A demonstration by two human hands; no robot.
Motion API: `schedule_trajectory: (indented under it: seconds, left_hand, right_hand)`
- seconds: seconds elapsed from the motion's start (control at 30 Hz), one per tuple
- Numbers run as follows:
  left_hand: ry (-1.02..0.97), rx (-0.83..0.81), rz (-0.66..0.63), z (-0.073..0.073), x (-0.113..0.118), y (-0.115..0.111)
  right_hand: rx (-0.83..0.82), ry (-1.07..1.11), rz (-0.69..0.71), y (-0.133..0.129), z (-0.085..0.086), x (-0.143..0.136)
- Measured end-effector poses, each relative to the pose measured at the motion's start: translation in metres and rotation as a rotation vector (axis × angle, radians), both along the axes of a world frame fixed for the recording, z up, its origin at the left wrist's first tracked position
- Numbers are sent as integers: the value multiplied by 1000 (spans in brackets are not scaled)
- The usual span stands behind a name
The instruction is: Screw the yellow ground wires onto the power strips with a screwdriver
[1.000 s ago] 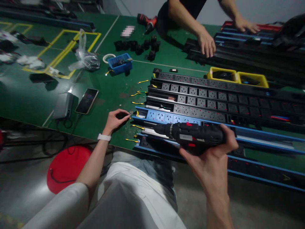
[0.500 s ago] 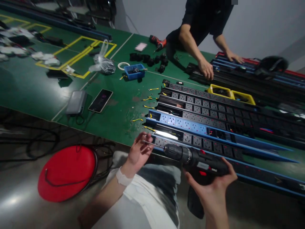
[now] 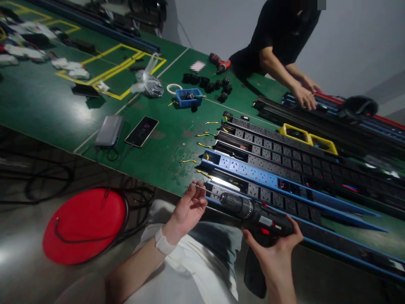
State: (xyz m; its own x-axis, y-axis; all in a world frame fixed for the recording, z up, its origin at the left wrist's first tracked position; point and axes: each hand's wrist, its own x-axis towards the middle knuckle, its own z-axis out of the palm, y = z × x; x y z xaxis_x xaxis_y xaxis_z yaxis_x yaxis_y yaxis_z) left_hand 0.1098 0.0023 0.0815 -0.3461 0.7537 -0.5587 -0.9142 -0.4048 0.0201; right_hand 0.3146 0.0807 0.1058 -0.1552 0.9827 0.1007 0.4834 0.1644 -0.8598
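Note:
My right hand (image 3: 280,257) is wrapped around a black cordless drill (image 3: 259,215), which points left above the front edge of the table. A long thin screwdriver bit (image 3: 209,191) sticks out of its chuck. At the bit's far end my left hand (image 3: 190,209) has thumb and fingertips closed around the tip; whether a small screw is there too I cannot make out. Just beyond the drill lie several power strips side by side, including a black one (image 3: 265,193) and a blue one (image 3: 249,169). Short yellow-green wires (image 3: 204,173) lie at their left ends.
Across the green table (image 3: 167,164), a co-worker's hands (image 3: 305,95) are over more strips. Yellow bins (image 3: 295,134), a blue bin (image 3: 189,98), a red drill (image 3: 220,64), a phone (image 3: 141,131) and a power bank (image 3: 109,131) lie around. A red stool (image 3: 85,226) stands below left.
My view has shifted slightly, and my hands keep the drill and bit in much the same pose. The co-worker's near hand has moved right, off the black strip and close to the other hand.

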Motion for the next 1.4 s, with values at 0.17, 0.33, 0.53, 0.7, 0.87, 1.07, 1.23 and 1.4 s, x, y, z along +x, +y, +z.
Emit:
schedule_trajectory:
  seconds: [0.17,0.33,0.53,0.7,0.87,1.07,1.23,1.4]
  left_hand:
    - [151,-77,43,-6,-3,-5]
    - [234,-128,51,-6,-7,-8]
    - [302,-104,-3,-2,-14,-3]
    - [346,-96,-74,-5,-17,1]
    - [461,-48,-157,-1,-16,2]
    - [563,40,-197,3,0,5]
    - [584,27,-234,2,14,10]
    - [592,48,-325,2,11,18]
  right_hand:
    - [-25,-31,29,-2,-4,-2]
    - [-17,-43,42,-5,-12,-2]
    - [-138,-8,8,-1,-12,0]
    - [-209,22,-34,-3,-9,2]
    - [-279,54,-106,-20,-3,8]
    - [-332,44,-204,-35,4,24]
    - [-268,52,-238,-39,3,36]
    - [-337,52,-255,-42,-2,43]
